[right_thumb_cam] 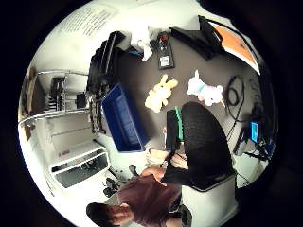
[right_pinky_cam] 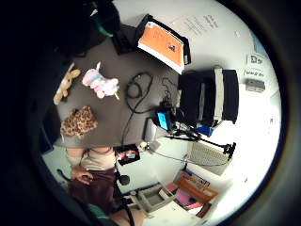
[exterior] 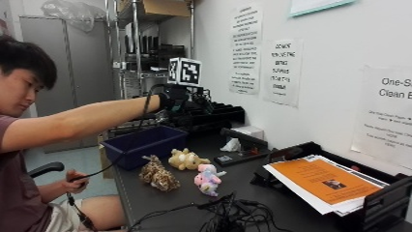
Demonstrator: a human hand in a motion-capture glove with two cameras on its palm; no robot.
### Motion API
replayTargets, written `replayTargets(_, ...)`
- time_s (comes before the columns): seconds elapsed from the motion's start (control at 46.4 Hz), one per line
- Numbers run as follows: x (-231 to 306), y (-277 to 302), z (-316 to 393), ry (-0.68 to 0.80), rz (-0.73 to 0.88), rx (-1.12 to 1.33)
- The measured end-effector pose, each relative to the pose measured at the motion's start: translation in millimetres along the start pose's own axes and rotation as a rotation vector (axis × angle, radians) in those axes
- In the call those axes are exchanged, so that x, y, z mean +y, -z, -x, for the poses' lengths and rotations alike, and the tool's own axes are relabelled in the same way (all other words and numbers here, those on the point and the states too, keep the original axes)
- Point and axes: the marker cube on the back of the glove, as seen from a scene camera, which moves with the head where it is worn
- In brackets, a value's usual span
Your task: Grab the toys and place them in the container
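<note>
On the dark table (exterior: 167, 203) in front of you, three soft toys lie close together, none of them yet in the blue bin (exterior: 138, 145) that stands just beside them toward the shelving. The spotted toy (exterior: 158, 176) lies nearest your body, the yellow toy (exterior: 185, 159) sits between it and the bin's far corner, and the pink-and-white toy (exterior: 208, 180) lies nearest the cable tangle (exterior: 228, 212). All three look like light stuffed plush: they should squash under a grasp, will not break or slip, and can be dropped into the bin without care for orientation. Judged from their shapes, take each round the body rather than by an ear or limb, which would let it dangle and swing. The pink-and-white toy warrants attention, since its closeness to the cables means a low sweep could snag a loop. Your right hand (exterior: 172, 101) is raised well above the table, over the bin's far side and touching nothing. It holds no toy; whether its fingers are spread or curled cannot be told from any view. Both palm views look down on the toys from a height, which agrees with the hand being well apart from them. No pickup is in progress at this moment.
</note>
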Motion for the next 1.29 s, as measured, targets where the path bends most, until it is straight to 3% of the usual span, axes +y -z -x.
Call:
replayTargets(0.345, -74.9, -123.6, -1.0, -0.029, 0.200, -0.041)
replayTargets(0.56, -102.0, -227.7, -9.9, -0.069, 0.428, 0.017)
replayTargets(0.711, -105.2, -252.8, -18.1, -0.094, 0.185, -0.076)
replayTargets(0.797, -102.9, -256.5, -17.7, -0.073, 0.121, -0.156)
replayTargets(0.991, -97.8, -238.6, -3.4, -0.020, 0.195, -0.128)
replayTargets(1.292, -55.6, -69.7, 28.8, 0.052, 0.032, -0.114)
